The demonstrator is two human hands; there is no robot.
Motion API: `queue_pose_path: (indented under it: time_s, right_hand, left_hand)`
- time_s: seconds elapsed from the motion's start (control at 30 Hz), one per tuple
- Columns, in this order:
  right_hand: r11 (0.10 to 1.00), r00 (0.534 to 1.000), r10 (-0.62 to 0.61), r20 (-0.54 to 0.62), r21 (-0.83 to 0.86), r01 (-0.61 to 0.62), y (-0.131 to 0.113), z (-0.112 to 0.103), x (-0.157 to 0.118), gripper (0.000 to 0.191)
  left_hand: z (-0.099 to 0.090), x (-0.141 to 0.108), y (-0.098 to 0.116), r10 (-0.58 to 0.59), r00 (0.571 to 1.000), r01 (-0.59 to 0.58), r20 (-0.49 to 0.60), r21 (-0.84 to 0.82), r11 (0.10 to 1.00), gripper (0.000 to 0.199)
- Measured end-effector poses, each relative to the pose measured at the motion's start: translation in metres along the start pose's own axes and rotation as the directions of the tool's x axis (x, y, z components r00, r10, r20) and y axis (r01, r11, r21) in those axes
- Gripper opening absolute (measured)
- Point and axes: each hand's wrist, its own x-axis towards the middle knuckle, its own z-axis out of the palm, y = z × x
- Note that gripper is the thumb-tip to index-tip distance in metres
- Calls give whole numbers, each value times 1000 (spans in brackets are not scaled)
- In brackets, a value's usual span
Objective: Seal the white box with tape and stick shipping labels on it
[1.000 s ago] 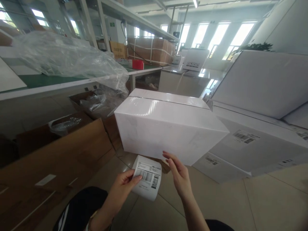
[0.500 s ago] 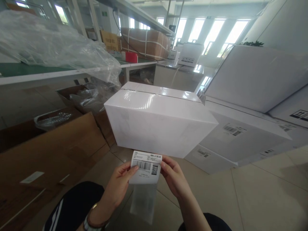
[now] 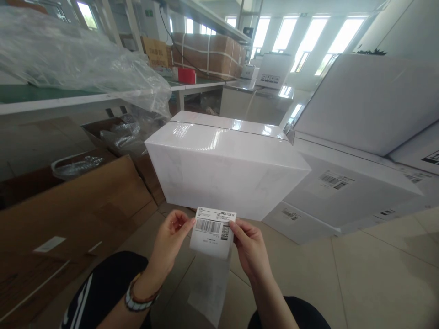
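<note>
A white barcode label is stretched between my hands, its printed side facing me. My left hand pinches the label's left edge between thumb and fingers. The right edge is pinched by my right hand. From the label's lower part hangs a strip of translucent backing. Just beyond my hands stands a large white box with clear tape along its top seam. No label shows on the box's side facing me.
White boxes with barcode labels are stacked at the right. On the left lie open brown cartons with plastic inside. Plastic sheeting drapes over a green-topped bench. Behind stand a strapped brown carton and a red box.
The label has moved slightly up and to the right. My left fingers have shifted from over its face to its left edge, and more of the backing strip hangs below.
</note>
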Motion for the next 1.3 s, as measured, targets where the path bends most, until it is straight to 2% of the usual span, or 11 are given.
queue_pose_path:
  time_s: [0.07, 0.2, 0.27, 0.43, 0.63, 0.7, 0.8, 0.93, 1.17, 1.3]
  right_hand:
    - [1000, 1000, -1, -6, -7, 1, 0, 0, 1, 31]
    - [999, 999, -20, -33, -34, 19, 4, 0, 2, 29]
    - [997, 997, -65, -41, -55, 63, 6, 0, 4, 28]
    - [974, 981, -189, -38, -137, 182, 8, 8, 16, 23]
    - [920, 948, -306, -89, -282, 271, 4, 20, 40, 28]
    - [912, 940, -325, -106, -298, 282, 4, 22, 47, 30]
    - [914, 932, -341, -118, -274, 300, 6, 23, 56, 31]
    - [931, 933, -347, -95, -160, 329, 6, 24, 63, 28]
    - [920, 910, -384, -158, -148, 362, -1, 29, 66, 25]
    - [927, 918, -371, -138, -116, 357, -1, 26, 69, 24]
  left_hand:
    - [2, 6, 5, 4, 1000, -4, 28, -3, 1000, 35]
    - [13, 10, 11, -94, 976, 99, 197, -18, 995, 36]
    - [17, 11, 11, -82, 971, 84, 224, 3, 996, 34]
    - [22, 18, 8, 41, 984, -50, 172, 53, 997, 38]
    - [31, 40, 7, 14, 973, 9, 231, -100, 995, 30]
    - [33, 48, 5, 30, 976, -7, 214, -106, 994, 31]
    - [33, 56, 5, 82, 981, -76, 179, -35, 996, 33]
    - [35, 61, 14, 145, 972, -151, 183, 15, 988, 30]
    - [43, 66, 26, 89, 972, -61, 217, -132, 989, 32]
    - [46, 70, 26, 133, 971, -115, 201, -98, 989, 31]
